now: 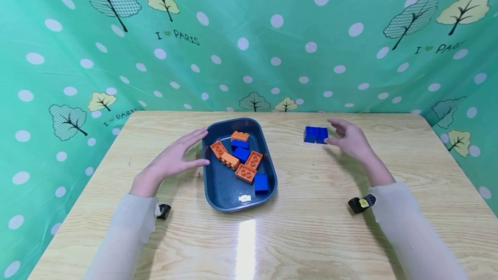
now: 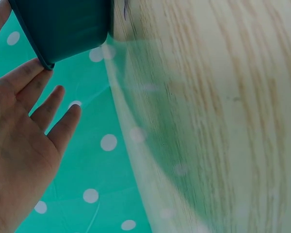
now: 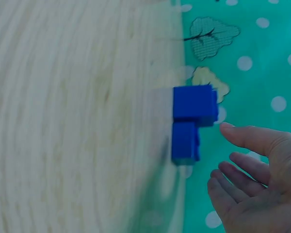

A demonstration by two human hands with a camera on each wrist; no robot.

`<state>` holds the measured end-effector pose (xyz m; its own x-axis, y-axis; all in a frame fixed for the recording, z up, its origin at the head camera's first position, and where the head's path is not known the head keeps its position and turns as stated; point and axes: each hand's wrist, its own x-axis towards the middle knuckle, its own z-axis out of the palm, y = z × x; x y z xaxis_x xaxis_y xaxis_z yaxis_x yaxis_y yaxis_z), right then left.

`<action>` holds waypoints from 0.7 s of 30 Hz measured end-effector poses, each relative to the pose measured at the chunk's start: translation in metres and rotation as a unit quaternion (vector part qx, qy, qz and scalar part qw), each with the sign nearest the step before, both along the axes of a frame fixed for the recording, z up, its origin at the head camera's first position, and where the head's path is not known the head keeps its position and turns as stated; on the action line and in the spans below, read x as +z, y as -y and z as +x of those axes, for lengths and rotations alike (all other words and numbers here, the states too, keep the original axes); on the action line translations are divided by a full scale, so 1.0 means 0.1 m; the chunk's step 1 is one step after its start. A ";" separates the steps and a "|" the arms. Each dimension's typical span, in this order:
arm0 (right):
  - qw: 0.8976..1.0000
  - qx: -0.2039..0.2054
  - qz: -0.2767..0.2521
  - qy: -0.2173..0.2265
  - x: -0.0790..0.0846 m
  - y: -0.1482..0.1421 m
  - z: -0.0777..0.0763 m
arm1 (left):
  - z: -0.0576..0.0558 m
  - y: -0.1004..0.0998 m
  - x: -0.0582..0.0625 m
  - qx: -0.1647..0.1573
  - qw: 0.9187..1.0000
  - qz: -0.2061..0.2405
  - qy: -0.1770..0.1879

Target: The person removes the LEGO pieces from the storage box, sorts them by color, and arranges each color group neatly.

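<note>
My left hand (image 1: 173, 159) is at the left side of a dark blue tray (image 1: 210, 200), fingers nearly straight, with fingertips (image 2: 36, 65) right at its rim in the left wrist view. Inside the tray lie several orange bricks (image 1: 246, 173) and blue bricks (image 1: 261, 183), some on their sides with hollow undersides showing. Right of the tray, two blue bricks (image 1: 310, 134) stand side by side on the table. In the right wrist view one blue brick (image 3: 191, 104) is taller than the other (image 3: 184, 143). My right hand (image 1: 352, 141) hovers just right of them, thumb and fingers apart, holding nothing.
The wooden table (image 1: 311, 228) ends at the back against a green dotted cloth (image 1: 295, 38) printed with trees. Black wrist cameras (image 1: 359, 204) sit below both sleeves. A bright light reflection crosses the table's front.
</note>
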<state>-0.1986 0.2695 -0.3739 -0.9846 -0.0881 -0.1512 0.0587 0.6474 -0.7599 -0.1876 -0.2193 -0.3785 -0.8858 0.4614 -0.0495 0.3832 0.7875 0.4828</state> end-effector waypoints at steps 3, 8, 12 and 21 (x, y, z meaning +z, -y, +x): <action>1.000 0.001 -0.018 -0.018 0.06 0.05 0.05 | 0.00 0.00 0.00 -0.002 1.000 0.000 -0.003; 0.997 0.015 -0.050 -0.057 0.16 0.17 0.12 | 0.00 0.00 0.00 -0.003 1.000 0.000 -0.005; 0.995 0.028 -0.065 -0.077 0.22 0.28 0.16 | 0.00 0.00 0.00 -0.002 1.000 -0.001 -0.004; 0.993 0.051 -0.080 -0.069 0.28 0.59 0.22 | 0.01 0.00 0.01 -0.002 1.000 -0.001 -0.002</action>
<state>-0.1765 0.2106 -0.3459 -0.9797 -0.2004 0.0076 -0.1119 0.5149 -0.8499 -0.1865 -0.2195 -0.3775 -0.8844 0.4644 -0.0471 0.3878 0.7872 0.4795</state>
